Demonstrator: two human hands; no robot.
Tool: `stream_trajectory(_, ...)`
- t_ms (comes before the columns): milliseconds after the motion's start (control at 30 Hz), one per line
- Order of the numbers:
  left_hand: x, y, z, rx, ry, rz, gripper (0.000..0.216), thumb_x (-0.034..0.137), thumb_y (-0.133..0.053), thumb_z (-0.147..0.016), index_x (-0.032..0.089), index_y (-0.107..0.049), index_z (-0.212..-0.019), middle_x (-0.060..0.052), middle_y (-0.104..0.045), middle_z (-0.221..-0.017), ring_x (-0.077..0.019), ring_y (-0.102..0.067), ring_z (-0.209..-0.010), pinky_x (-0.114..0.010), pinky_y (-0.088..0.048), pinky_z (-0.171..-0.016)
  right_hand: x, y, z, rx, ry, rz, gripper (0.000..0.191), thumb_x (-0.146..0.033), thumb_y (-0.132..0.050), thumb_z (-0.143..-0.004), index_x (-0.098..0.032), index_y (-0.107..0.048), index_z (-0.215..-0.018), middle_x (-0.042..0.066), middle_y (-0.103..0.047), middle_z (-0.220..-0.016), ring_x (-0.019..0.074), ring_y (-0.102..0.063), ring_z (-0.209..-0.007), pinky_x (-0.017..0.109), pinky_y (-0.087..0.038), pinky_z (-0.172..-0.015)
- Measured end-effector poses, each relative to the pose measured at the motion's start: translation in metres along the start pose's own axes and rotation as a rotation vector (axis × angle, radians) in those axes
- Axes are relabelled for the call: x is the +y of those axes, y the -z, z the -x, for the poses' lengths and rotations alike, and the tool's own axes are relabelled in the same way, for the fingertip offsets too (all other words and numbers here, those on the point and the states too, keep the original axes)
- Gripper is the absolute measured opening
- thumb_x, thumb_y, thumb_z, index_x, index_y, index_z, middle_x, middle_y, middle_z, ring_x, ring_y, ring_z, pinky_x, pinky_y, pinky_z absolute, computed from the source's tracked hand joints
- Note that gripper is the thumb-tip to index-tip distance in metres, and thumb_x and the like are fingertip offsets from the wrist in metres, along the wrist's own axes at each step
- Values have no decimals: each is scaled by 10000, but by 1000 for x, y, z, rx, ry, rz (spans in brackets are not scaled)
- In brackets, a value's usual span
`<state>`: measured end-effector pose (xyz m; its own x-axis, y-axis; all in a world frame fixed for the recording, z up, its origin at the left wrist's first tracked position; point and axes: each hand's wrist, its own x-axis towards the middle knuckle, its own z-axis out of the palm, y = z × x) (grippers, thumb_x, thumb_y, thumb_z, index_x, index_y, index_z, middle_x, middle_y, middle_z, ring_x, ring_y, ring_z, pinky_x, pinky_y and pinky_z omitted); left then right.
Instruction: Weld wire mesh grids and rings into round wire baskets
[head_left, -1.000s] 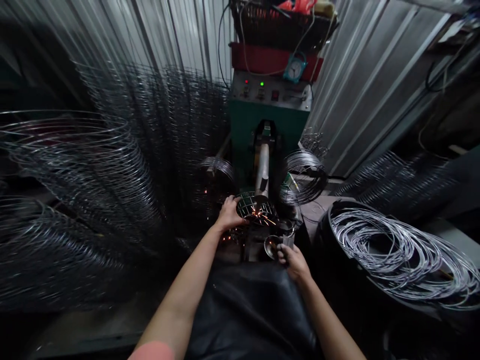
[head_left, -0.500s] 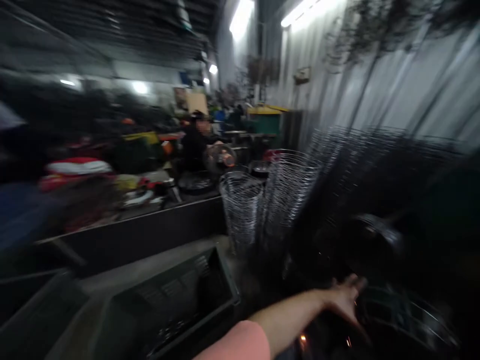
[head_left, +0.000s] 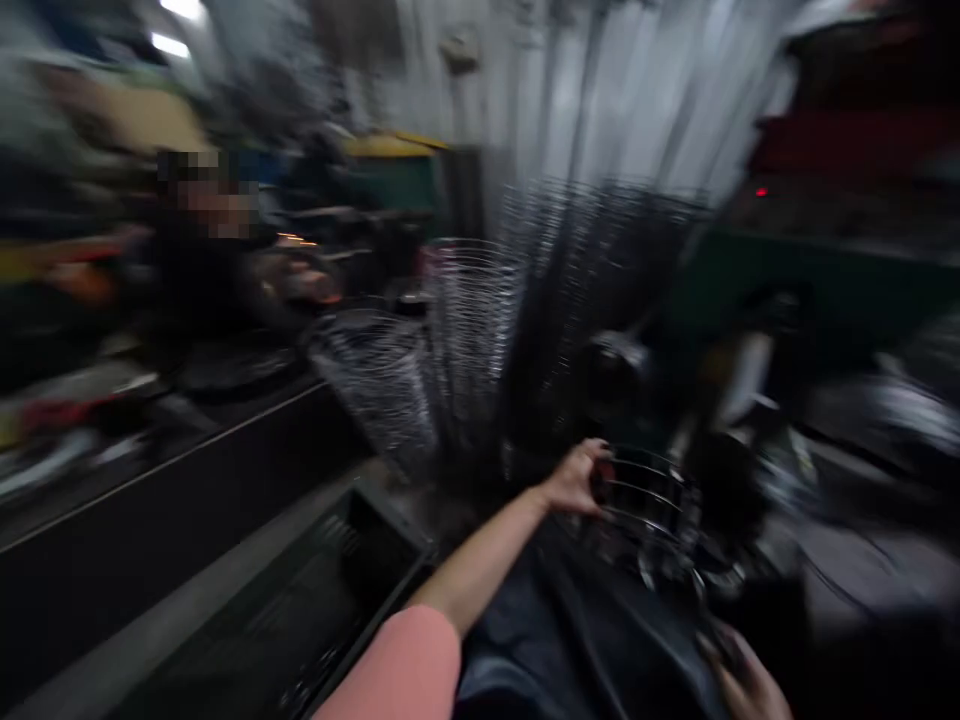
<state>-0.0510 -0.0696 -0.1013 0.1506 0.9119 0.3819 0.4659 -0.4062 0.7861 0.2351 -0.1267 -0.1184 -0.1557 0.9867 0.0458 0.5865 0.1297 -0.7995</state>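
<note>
- wire cage [head_left: 645,505]: one, round, made of wire rings, at lower centre, its near side just above the black apron [head_left: 577,640].
- left hand [head_left: 575,478]: fingers [head_left: 596,452] curled over the cage's near edge, gripping it; a pink sleeve [head_left: 397,665] shows at the bottom edge.
- right hand [head_left: 746,685]: below the cage, cut by the bottom edge and blurred; cannot tell whether its fingers grip anything.
- Left of the cage: one black crate [head_left: 352,570], running off the bottom edge.
- Behind the cage: three stacks of wire rings [head_left: 472,330], with a dark gap between them and the cage.
- Right of the cage: one green machine [head_left: 825,280], with one red lamp [head_left: 761,191] lit.
- Far beyond the cage: one co-worker [head_left: 195,290], blurred.
- Against the earlier frame: the view has swung toward the machine, the left hand has closed from spread onto the cage, and the right hand has come into view.
</note>
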Motion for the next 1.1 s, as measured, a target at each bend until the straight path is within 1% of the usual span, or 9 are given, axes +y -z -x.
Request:
stream_trajectory(33, 6, 3, 1, -53, -20, -52, 1027, 437, -865, -333, 129, -463, -1227, -216, -406, -1351, -368, -362, -1290, -510, -279, -1089, -8, 15, 19, -24, -30, -34, 361, -532, -614, -747, -204, -657, -891, 42, -670, -850, 238, -632, -868, 289, -527, -710)
stream_trajectory(100, 17, 5, -3, -128, -45, -183, 985, 375, -858, -381, 148, -452, -1249, -205, -372, -1393, -361, -314, -1323, -529, -226, -1103, -35, 30, 31, -224, -9, -97, 309, -460, -582, -773, -200, -665, -918, 43, -683, -909, 232, -622, -921, 293, -507, -774)
stream_trajectory(200, 37, -1, -9, -234, -97, -356, 924, 292, -821, -452, 148, -432, -1278, -199, -335, -1431, -357, -267, -1351, -543, -173, -1113, -71, 31, 3, -361, 74, -110, 203, -305, -550, -778, -181, -681, -871, 34, -694, -881, 198, -631, -841, 277, -493, -740)
stream_trajectory(267, 50, -7, -9, -275, -126, -430, 908, 279, -806, -466, 137, -433, -1282, -203, -323, -1441, -364, -259, -1354, -541, -168, -1113, -81, 22, -19, -328, 116, -23, 171, -226, -528, -783, -171, -684, -826, 30, -692, -809, 181, -629, -772, 272, -481, -718)
stream_trajectory(433, 57, -15, -10, -285, -131, -477, 897, 277, -791, -463, 115, -444, -1274, -208, -345, -1427, -367, -280, -1343, -521, -196, -1109, -72, -6, -40, -123, 272, 244, 136, -155, -546, -810, -168, -680, -825, 62, -680, -804, 183, -625, -764, 266, -458, -705)
stream_trajectory(600, 46, -13, -13, -297, -105, -431, 880, 270, -782, -469, 136, -440, -1268, -186, -347, -1431, -341, -286, -1347, -507, -203, -1113, -54, -7, -40, -200, 428, 163, 175, -206, -521, -873, -178, -673, -955, 69, -681, -886, 167, -634, -820, 261, -475, -738)
stream_trajectory(733, 42, -15, -17, -281, -83, -411, 871, 292, -780, -492, 152, -429, -1277, -177, -349, -1432, -343, -286, -1348, -511, -202, -1113, -48, -4, -42, -240, 455, 170, 299, -181, -622, -797, -198, -643, -1095, 74, -671, -987, 184, -633, -905, 288, -488, -795)
stream_trajectory(867, 39, -17, -21, -293, -80, -399, 882, 338, -784, -499, 155, -424, -1282, -177, -345, -1433, -340, -289, -1346, -510, -209, -1113, -46, -5, -44, -231, 436, 222, 365, -80, -637, -734, -211, -654, -1075, 65, -673, -984, 188, -639, -912, 292, -496, -804)
stream_trajectory(1100, 32, -16, -21, -284, -100, -358, 894, 258, -801, -455, 147, -446, -1268, -174, -365, -1414, -349, -316, -1328, -507, -248, -1108, -46, -7, -42, -203, 509, 207, 389, -28, -587, -726, -165, -626, -1088, 88, -656, -992, 185, -630, -918, 294, -505, -805)
